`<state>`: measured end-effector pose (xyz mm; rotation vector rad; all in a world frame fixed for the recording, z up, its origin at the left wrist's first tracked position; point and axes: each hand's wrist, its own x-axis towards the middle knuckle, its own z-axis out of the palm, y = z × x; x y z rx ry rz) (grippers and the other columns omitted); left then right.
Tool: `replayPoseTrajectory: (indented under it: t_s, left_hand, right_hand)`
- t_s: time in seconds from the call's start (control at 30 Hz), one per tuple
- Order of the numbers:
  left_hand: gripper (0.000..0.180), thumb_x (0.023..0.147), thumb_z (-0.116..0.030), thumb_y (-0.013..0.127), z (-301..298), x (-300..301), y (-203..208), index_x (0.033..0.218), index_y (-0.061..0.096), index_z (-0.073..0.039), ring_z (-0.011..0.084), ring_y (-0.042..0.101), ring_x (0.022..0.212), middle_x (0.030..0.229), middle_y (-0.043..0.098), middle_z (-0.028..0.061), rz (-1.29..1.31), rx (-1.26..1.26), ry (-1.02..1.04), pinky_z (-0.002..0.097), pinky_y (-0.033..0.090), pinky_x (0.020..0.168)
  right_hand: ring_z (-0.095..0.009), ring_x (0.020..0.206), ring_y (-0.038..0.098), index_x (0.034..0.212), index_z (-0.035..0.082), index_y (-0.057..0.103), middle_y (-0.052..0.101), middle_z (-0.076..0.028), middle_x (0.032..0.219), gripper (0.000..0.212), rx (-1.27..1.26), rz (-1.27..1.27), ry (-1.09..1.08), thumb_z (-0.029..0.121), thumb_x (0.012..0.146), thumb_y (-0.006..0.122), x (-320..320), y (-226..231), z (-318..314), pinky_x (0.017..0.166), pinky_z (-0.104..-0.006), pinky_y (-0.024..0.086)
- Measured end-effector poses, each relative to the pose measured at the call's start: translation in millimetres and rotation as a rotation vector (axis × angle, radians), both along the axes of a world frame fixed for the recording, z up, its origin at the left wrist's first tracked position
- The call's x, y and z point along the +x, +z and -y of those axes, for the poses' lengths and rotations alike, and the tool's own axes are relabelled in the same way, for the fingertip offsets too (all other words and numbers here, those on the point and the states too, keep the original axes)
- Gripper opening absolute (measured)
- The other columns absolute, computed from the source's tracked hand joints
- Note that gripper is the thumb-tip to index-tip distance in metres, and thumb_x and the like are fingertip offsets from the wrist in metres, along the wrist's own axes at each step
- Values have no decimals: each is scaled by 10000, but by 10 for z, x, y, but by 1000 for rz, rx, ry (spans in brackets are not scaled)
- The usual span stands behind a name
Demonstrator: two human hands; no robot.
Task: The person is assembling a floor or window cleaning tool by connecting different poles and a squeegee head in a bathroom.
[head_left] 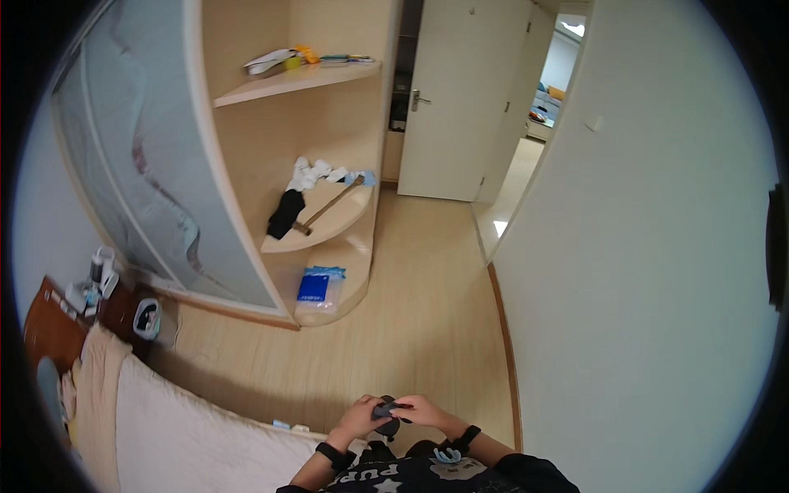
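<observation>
Close to my body, at the lower middle, my left hand [358, 417] and my right hand [426, 411] come together around a small dark grey thing [385, 410]. Its kind cannot be made out, and my fingers cover part of it. The left fingers are closed on its left side. From the right, my other fingers pinch it with the thumb side turned inward. A dark round shape shows just beneath the hands, above the floor. Both wrists wear black bands.
A bed [189, 435] lies at the lower left, beside a waste bin [148, 319]. Rounded corner shelves [333, 215] hold white and black cloth items, a long wooden stick [333, 205] and a blue package [313, 287]. A white door [464, 107] stands beyond; a wall runs along the right.
</observation>
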<state>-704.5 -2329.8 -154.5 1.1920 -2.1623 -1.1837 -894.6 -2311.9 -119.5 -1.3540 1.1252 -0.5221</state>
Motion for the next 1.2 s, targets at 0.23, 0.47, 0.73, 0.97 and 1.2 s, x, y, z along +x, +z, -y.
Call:
replayPoseTrajectory:
  t_s: [0.23, 0.47, 0.73, 0.97, 1.2]
  left_hand:
    - [371, 651, -238, 659, 1631, -626, -240, 953, 548, -54, 310, 502, 882, 943, 524, 142, 105, -44, -134, 340, 417, 780]
    - [263, 651, -218, 644, 3417, -1362, -448, 836, 567, -48, 276, 531, 796, 826, 558, 117, 220, -140, -179, 346, 427, 714]
    - [209, 669, -170, 585, 5369, -2300, -136, 830, 535, -48, 282, 559, 762, 788, 578, 130, 291, -42, 49, 358, 445, 669]
    - [164, 712, -127, 543, 7085, -3152, -316, 842, 531, -29, 268, 577, 760, 786, 590, 139, 196, 98, 111, 333, 453, 677]
    - [136, 764, -74, 516, 8948, -4537, -82, 880, 546, -8, 242, 566, 744, 802, 581, 144, -32, 172, -96, 312, 442, 661]
  right_hand:
    - [-79, 610, 466, 901, 28, 582, 548, -16, 664, 190, -225, -171, -92, 177, 786, 555, -734, -276, 1409, 548, -219, 381]
    - [-98, 614, 489, 854, 24, 582, 562, -26, 672, 192, -46, -86, -193, 198, 778, 554, -1706, -505, 3052, 564, -227, 388]
    - [-112, 596, 484, 864, 27, 579, 557, -71, 691, 249, -227, -178, -217, 262, 785, 552, -2736, -317, 4987, 521, -258, 372]
    - [-147, 643, 537, 888, 34, 576, 579, -91, 773, 240, -187, -26, -457, 243, 770, 572, -3691, -565, 6488, 572, -278, 419]
    - [-140, 643, 577, 885, 31, 582, 609, -66, 695, 172, -97, -444, -639, 135, 749, 571, -5006, -759, 7606, 594, -237, 445]
